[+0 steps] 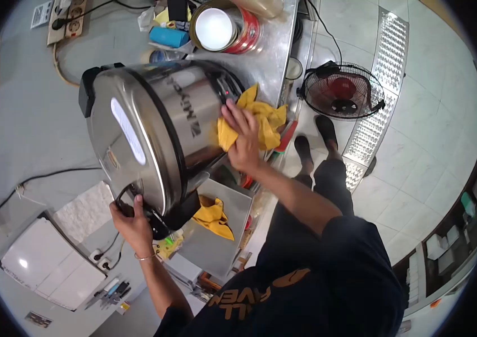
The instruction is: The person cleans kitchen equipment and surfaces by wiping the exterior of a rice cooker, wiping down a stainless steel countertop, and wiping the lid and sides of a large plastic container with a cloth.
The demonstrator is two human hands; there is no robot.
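Observation:
A large stainless-steel rice cooker with Miyako lettering fills the middle of the head view, its lid closed. My left hand has its fingers around the black side handle by the lid's lower edge. Against the front of the cooker, near its control panel with a small red light, my right hand presses a bunched yellow cloth. Part of that cloth is hidden under the fingers. Another yellow cloth lies on the metal surface below the cooker.
A red tin and a blue roll stand behind the cooker. A power strip and black cables run along the grey wall. On the tiled floor, a fan stands beside a metal drain grate.

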